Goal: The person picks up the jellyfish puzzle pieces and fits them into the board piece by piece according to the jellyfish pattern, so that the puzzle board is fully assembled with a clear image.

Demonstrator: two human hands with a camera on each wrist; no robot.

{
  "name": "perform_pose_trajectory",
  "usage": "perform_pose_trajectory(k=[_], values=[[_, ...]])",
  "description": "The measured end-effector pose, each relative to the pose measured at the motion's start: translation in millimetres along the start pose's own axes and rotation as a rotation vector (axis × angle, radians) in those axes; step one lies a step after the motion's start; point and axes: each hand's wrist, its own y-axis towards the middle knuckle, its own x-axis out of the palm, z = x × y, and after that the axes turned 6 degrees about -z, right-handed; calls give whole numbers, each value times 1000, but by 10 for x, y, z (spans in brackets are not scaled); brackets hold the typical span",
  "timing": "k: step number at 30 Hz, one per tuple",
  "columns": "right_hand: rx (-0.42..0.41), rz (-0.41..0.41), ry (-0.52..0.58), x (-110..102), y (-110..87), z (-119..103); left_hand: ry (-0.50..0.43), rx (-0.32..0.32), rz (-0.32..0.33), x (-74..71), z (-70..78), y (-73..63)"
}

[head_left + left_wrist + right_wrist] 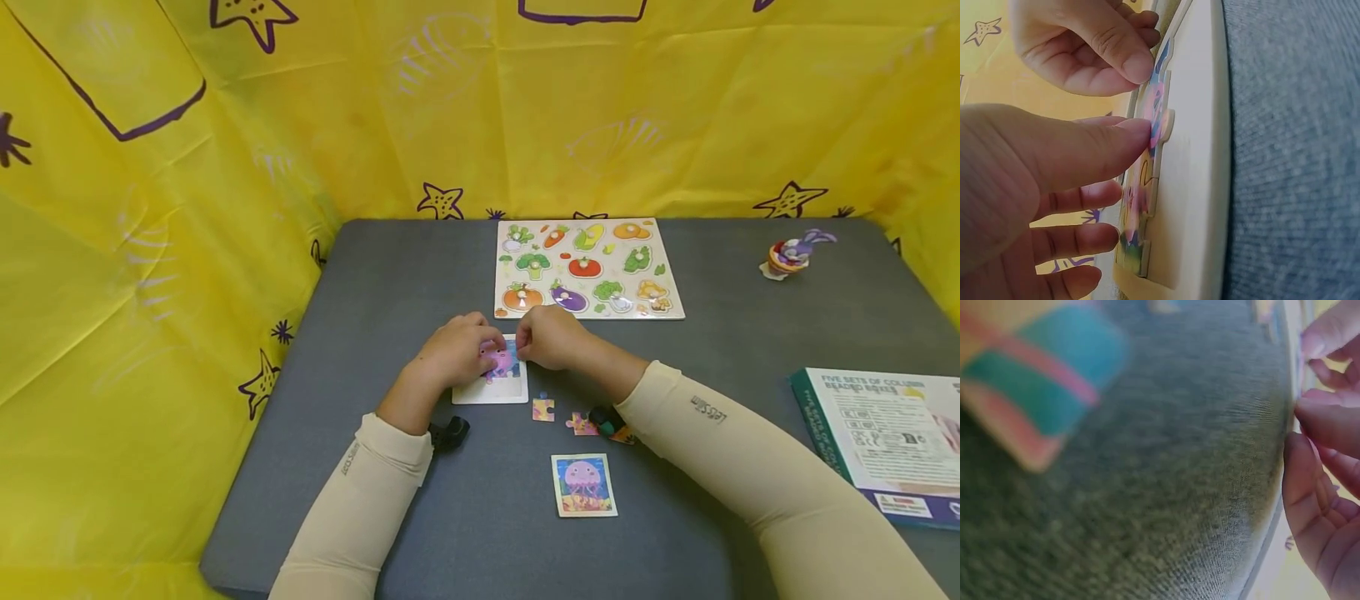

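Note:
A white puzzle tray [491,393] lies mid-table, its upper part filled with joined pink-and-blue jellyfish puzzle pieces [507,365]. My left hand [457,350] reaches over the tray from the left; in the left wrist view its thumb touches the pieces [1142,194] while the other fingers extend loosely. At the tray's upper right edge, my right hand [553,337] has curled fingers, thumb and forefinger pinching a puzzle piece mostly hidden by them. Loose puzzle pieces [543,409] lie right of the tray, some partly beneath the right wrist. A jellyfish picture card [584,486] lies nearer me.
Behind the hands lies a vegetable peg puzzle board [588,267]. A small rabbit figurine [793,254] stands at the back right, and a boxed set [885,442] lies at the right edge. Yellow patterned cloth [637,108] hangs behind and beside the table.

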Motion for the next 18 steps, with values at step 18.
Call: perform_pose_trajectory(k=[18], values=[[-29, -169, -89, 49, -535, 14, 38, 5, -20, 14, 0, 8]])
